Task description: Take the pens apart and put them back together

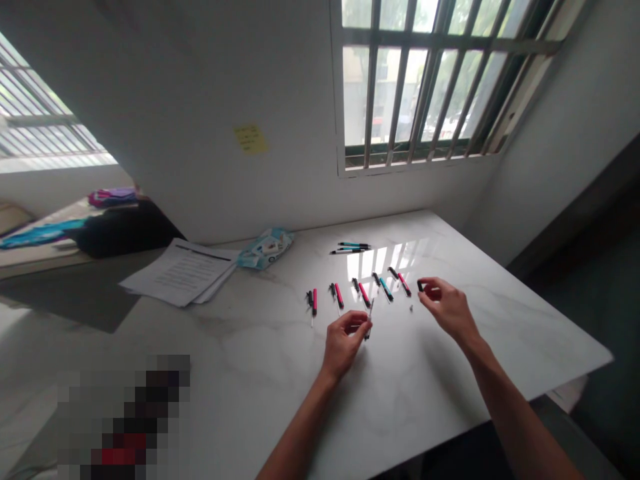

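At a marbled bench (240,380), a person's left hand (346,341) pinches a slim pen part (369,327) at its fingertips; to its right, the right hand (447,303) grips a small black piece (419,286). Dismantled pens (365,294) lie in a row just beyond the left hand, whole-looking pens (353,251) farther back.

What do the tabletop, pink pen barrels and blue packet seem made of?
Tabletop: glossy marble or imitation; grey veins and window reflections show.
Pink pen barrels: probably smooth plastic, from their even, bright colour; too small to be sure.
Blue packet: likely shiny plastic film, from its crumpled surface and pale highlights.
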Tool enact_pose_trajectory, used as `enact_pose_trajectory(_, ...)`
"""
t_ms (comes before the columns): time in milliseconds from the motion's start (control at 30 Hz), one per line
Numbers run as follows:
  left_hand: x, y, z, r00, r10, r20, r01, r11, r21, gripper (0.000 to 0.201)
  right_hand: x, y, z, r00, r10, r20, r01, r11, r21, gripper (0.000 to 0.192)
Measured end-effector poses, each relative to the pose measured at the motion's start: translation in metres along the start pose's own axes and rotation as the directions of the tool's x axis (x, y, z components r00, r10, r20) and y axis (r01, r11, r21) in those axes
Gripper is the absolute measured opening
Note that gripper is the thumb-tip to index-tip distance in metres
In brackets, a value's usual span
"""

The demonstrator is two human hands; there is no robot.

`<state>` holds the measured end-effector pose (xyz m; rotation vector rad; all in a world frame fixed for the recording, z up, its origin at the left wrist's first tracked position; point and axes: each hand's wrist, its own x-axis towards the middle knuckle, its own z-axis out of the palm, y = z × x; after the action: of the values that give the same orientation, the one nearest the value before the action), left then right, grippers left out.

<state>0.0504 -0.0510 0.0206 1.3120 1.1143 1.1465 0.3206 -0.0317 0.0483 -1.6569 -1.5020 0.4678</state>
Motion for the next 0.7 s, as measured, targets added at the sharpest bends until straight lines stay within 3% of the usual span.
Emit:
enact_pose_trajectory(167,-0.001,0.001,0.002,1.0,-0.004,0.013,0.004,1.0,0.013,0.027,-0.023,0.038,0.014,0.985,0.146,0.092,-0.135,0.984,-0.113,0.042)
enact_pose_trajectory(467,0.001,-0.003,0.0,1.0,0.007,-0.002,-0.007,0.999,0.037,0.025,-0.022,0.04,0.032,0.987,0.113,0.113,-0.089,0.976,-0.198,0.04)
enact_pose_trajectory(700,0.001,-0.001,0.001,1.0,0.007,-0.005,-0.007,0.999,0.032,0.024,-0.024,0.036,0.028,0.986,0.115,0.117,-0.097,0.984,-0.15,0.04)
